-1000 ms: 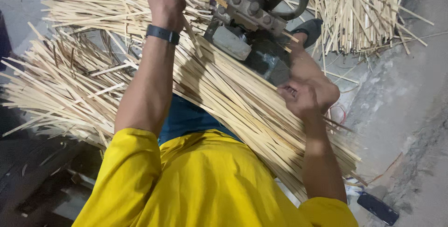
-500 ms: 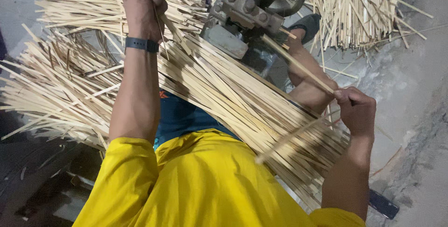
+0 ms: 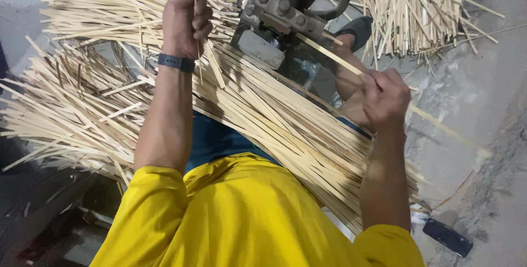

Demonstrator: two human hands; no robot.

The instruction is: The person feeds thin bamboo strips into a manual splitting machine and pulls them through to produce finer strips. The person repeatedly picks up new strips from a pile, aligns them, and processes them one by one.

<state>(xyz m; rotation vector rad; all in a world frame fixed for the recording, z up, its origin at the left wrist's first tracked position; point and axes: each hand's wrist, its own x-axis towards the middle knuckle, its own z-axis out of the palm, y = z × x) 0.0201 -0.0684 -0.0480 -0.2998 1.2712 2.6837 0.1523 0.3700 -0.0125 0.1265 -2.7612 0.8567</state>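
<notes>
My left hand (image 3: 186, 17), with a black wristband (image 3: 175, 62), is raised at the top left and closed on a few thin pale bamboo strips (image 3: 213, 66) that hang down from it. Over at the right, my right hand (image 3: 387, 99) grips one long flat strip (image 3: 329, 54). That strip runs from the grey metal machine (image 3: 285, 9) past my fist toward the floor. A thick bundle of strips (image 3: 285, 130) lies slantwise across my lap, between my arms.
Loose piles of strips lie at the left (image 3: 71, 108) and the top right (image 3: 417, 9). A foot in a dark sandal (image 3: 357, 28) rests beside the machine. A dark flat object (image 3: 447, 238) lies on the concrete floor at the lower right.
My right hand swung out to the right with the long strip, then came back a little toward the machine. My left hand stayed raised, shifting slightly, still closed on thin strips.
</notes>
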